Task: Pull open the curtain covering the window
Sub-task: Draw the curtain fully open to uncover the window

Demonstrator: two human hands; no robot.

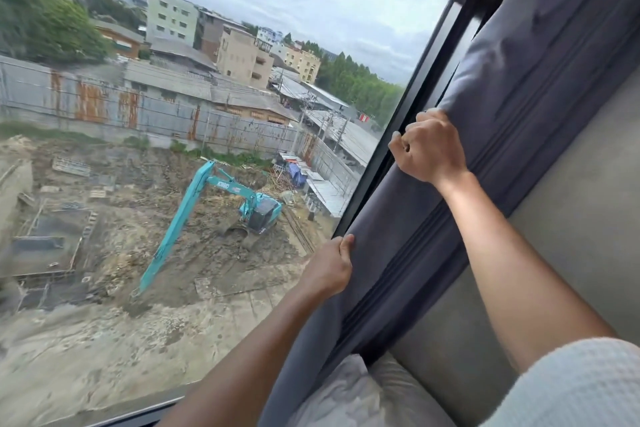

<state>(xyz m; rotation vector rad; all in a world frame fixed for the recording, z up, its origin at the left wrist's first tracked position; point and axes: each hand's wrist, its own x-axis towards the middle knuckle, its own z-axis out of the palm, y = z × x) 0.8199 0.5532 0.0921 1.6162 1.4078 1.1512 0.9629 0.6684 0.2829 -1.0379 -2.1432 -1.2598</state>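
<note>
A grey-blue curtain [530, 87] hangs bunched in folds along the right side of the window [207, 114], whose glass is almost wholly uncovered. My right hand [431, 149] is clenched on the curtain's leading edge, higher up, beside the black window frame [426, 80]. My left hand [329, 267] grips the same edge lower down, thumb on the fabric. Both arms reach up from the bottom of the view.
A grey wall [571, 218] stands right of the curtain. White pillows or bedding [349, 395] lie at the bottom, under the curtain's hem. The window's black bottom frame [138, 416] runs along the lower left. Outside lies a construction site with a teal excavator [242, 204].
</note>
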